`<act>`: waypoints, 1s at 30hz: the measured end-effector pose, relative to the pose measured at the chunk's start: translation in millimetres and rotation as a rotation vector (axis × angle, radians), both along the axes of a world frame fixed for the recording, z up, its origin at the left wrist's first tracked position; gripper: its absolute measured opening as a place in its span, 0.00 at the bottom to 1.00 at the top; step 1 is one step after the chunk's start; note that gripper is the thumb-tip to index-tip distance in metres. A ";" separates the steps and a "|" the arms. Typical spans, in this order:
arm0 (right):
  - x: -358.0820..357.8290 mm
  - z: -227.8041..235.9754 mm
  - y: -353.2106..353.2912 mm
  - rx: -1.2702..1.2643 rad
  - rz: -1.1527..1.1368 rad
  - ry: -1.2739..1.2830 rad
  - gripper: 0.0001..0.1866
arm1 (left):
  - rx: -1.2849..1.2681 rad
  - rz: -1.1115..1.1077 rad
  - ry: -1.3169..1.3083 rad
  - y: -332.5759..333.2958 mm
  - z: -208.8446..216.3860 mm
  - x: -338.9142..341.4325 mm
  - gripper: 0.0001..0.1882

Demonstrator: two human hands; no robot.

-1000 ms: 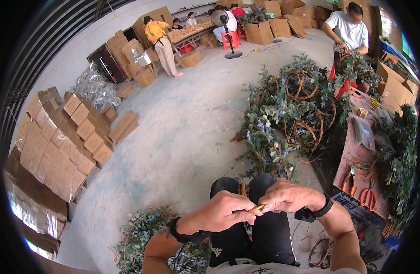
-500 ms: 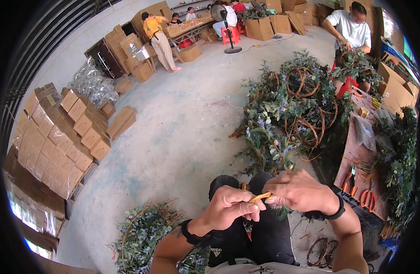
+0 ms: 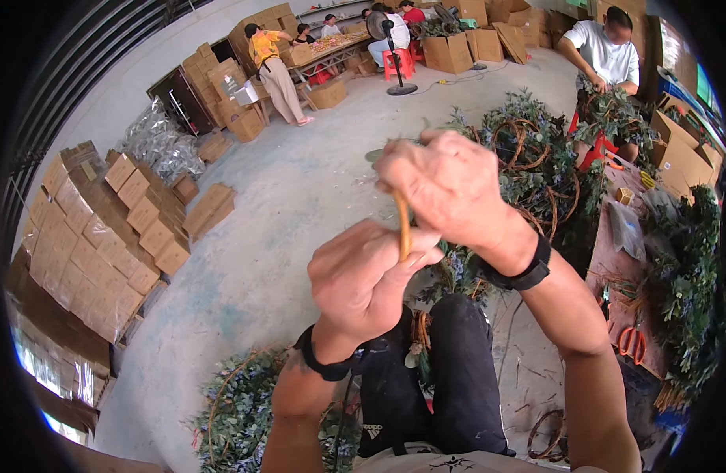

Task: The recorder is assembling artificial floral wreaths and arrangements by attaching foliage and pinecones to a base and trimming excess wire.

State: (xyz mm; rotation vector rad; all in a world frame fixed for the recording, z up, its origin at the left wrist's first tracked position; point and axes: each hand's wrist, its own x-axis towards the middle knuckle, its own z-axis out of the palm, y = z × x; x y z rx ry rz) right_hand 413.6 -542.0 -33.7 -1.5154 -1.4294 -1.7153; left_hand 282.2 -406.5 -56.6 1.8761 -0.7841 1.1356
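1 tan strip (image 3: 404,227), held between left grip (image 3: 359,276) and right grip (image 3: 456,188)

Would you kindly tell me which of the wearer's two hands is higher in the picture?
The right hand: it holds the upper end of the brown strip, while the left hand grips it lower down.

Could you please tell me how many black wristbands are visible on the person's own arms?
2: one black band is around the wrist of the left hand, the other black band around the wrist of the right hand. No third shows.
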 end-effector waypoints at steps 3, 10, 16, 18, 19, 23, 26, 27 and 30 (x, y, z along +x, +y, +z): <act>-8.3 -46.4 9.6 -0.238 -0.053 0.100 0.15 | -0.117 0.029 0.227 2.8 -45.1 -26.2 0.09; 0.8 -205.9 -6.6 -0.736 0.037 0.600 0.22 | -0.546 0.030 1.006 3.4 -146.1 -46.2 0.14; 5.7 -212.4 3.6 -0.756 0.178 0.748 0.22 | -0.747 -0.003 0.934 8.9 -163.5 -44.6 0.13; 2.6 -212.5 -1.5 -0.779 0.224 0.764 0.21 | -0.745 -0.008 0.898 2.6 -175.2 -47.9 0.12; 2.7 -214.8 -4.1 -0.785 0.238 0.746 0.22 | -0.733 -0.016 0.836 1.1 -179.7 -48.0 0.11; -1.6 -222.0 -9.7 -0.770 0.254 0.779 0.24 | -0.609 0.004 0.757 4.0 -201.3 -46.0 0.14; -10.1 -223.1 -17.0 -0.789 0.239 0.832 0.25 | -0.341 0.099 0.601 10.3 -208.0 -39.6 0.20; -12.8 -224.7 -19.8 -0.770 0.205 0.828 0.24 | -0.357 0.050 0.629 11.1 -210.5 -36.3 0.23; -17.5 -224.2 -24.3 -0.734 0.162 0.853 0.22 | -0.304 -0.025 0.661 17.5 -212.4 -27.5 0.29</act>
